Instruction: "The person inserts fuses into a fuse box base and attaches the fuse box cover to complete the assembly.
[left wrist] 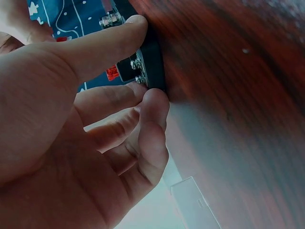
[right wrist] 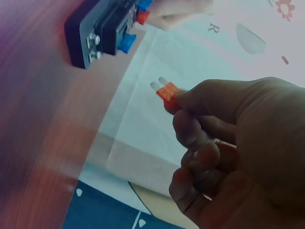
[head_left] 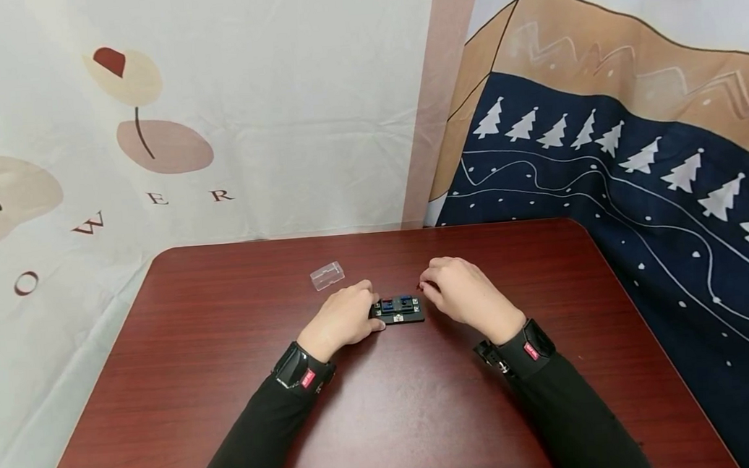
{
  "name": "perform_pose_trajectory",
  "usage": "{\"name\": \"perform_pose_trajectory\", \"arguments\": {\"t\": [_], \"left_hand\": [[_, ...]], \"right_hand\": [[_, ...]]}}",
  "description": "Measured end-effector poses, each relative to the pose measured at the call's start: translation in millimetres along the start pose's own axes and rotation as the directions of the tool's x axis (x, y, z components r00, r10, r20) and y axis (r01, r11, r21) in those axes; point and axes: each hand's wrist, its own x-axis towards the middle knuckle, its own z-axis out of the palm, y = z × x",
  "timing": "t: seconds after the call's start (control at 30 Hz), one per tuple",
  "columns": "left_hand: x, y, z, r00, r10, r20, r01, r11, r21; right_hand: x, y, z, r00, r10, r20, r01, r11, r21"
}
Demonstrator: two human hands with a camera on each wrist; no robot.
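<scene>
1. The grip of the left hand is closed, pinching the left end of the black fuse block, on the desk toward the far edge.
2. The grip of the right hand pinches the orange-red fuse, prongs exposed, apart from the block's right end.
3. The clear cover lies nearer the desk's far edge, left of the block.

There are two hands, one block, one cover, one held fuse (two prongs).
</scene>
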Motion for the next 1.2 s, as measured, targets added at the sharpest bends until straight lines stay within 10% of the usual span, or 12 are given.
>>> {"name": "perform_pose_trajectory", "arguments": {"t": [1.2], "left_hand": [[0.7, -0.7, -1.4, 1.0, 0.007, -0.012, -0.007, 1.0, -0.016]], "right_hand": [[4, -12, 39.5, 0.991, -0.116, 0.066, 0.119, 0.992, -0.047]]}}
